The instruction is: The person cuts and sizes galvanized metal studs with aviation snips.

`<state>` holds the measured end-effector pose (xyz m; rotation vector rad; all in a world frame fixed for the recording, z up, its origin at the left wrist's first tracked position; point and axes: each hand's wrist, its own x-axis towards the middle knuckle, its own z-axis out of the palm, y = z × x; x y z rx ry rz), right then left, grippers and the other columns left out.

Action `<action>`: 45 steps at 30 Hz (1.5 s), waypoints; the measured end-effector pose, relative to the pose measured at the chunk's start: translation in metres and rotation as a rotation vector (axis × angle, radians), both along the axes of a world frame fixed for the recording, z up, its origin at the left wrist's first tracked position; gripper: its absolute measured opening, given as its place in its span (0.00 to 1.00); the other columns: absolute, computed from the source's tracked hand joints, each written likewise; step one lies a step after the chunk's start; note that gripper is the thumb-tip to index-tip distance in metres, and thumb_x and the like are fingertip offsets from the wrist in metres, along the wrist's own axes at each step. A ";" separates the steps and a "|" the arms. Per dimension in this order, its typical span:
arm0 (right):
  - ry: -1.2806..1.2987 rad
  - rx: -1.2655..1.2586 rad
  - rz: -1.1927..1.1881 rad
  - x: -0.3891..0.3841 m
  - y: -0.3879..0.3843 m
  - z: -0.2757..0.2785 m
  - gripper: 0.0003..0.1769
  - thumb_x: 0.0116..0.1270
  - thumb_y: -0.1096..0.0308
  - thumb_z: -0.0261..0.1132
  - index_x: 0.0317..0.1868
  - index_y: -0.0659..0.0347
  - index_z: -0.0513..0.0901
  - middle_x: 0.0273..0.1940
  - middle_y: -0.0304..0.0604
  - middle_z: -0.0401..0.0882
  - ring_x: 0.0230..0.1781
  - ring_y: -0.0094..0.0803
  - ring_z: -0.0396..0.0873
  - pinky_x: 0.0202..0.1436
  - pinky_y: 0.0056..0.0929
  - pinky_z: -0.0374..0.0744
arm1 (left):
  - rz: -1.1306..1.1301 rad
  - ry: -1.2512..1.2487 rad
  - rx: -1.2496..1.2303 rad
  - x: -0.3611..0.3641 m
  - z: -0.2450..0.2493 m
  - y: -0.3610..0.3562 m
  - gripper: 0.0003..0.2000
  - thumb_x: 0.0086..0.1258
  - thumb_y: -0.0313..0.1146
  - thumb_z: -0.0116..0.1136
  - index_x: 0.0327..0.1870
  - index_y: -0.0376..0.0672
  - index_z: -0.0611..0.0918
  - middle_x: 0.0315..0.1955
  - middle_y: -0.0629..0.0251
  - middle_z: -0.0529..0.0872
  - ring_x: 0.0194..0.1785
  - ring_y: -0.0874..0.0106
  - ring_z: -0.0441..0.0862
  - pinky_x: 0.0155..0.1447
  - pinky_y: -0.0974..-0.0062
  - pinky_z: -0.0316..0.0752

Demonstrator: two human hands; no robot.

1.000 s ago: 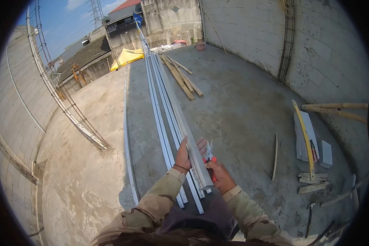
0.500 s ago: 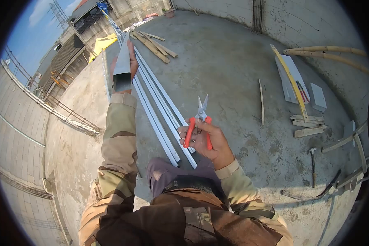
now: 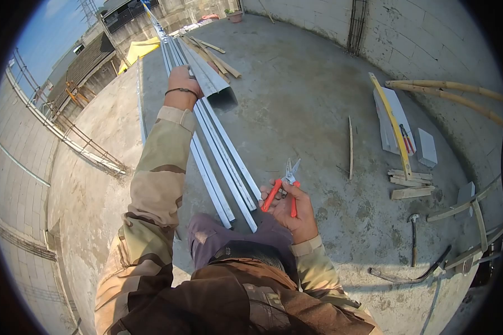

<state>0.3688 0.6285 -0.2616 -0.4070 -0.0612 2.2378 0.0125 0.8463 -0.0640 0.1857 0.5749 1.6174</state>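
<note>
My left hand (image 3: 183, 85) is stretched far forward, closed on the left side of a grey metal channel (image 3: 211, 81). The channel's hollow end points back toward me; some of my fingers are hidden behind the metal. Low in front of my body, my right hand (image 3: 300, 218) holds a pair of snips (image 3: 272, 195) with red handles. Their short silvery blades are spread and point up and away from me. Several long, thin metal profiles (image 3: 221, 139) lie side by side on the concrete, below my left hand.
Wooden planks (image 3: 218, 62) lie beyond the channel. To the right are a yellow spirit level (image 3: 389, 120) on white blocks (image 3: 426, 148), red-handled pliers (image 3: 407, 139), wood offcuts (image 3: 412, 192), a hammer (image 3: 413, 237) and a dark curved bar (image 3: 408, 279). Bamboo poles (image 3: 447, 86) lean near the block wall.
My left hand has swung the metal channel to the right and lowered it over the profiles. My right hand, with the snips, has moved a little lower and to the right in view.
</note>
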 end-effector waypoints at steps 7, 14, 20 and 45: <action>0.007 -0.037 0.006 0.000 -0.005 -0.010 0.21 0.72 0.65 0.65 0.58 0.71 0.77 0.57 0.70 0.77 0.56 0.58 0.79 0.66 0.59 0.76 | -0.101 -0.273 0.145 0.000 0.019 0.006 0.18 0.83 0.27 0.36 0.67 0.30 0.74 0.62 0.39 0.79 0.60 0.45 0.82 0.62 0.41 0.81; 0.013 -0.058 -0.009 0.002 -0.008 -0.011 0.23 0.71 0.64 0.65 0.59 0.72 0.76 0.53 0.67 0.81 0.54 0.58 0.82 0.63 0.60 0.79 | 0.035 -0.060 0.107 0.032 0.036 -0.006 0.19 0.81 0.26 0.47 0.68 0.26 0.68 0.64 0.37 0.77 0.63 0.39 0.80 0.67 0.39 0.81; 0.027 -0.083 -0.020 0.003 -0.007 -0.013 0.23 0.70 0.65 0.65 0.59 0.72 0.76 0.54 0.66 0.80 0.53 0.57 0.81 0.64 0.60 0.78 | 0.115 0.109 0.192 0.030 0.028 -0.013 0.18 0.79 0.24 0.51 0.65 0.23 0.72 0.60 0.39 0.80 0.64 0.44 0.81 0.68 0.48 0.83; 0.033 -0.129 -0.037 0.002 -0.010 -0.010 0.22 0.68 0.67 0.66 0.57 0.73 0.75 0.53 0.67 0.79 0.54 0.56 0.80 0.63 0.61 0.78 | -0.043 0.205 0.098 0.016 0.021 -0.012 0.19 0.78 0.30 0.53 0.62 0.30 0.63 0.45 0.49 0.74 0.41 0.59 0.81 0.45 0.51 0.82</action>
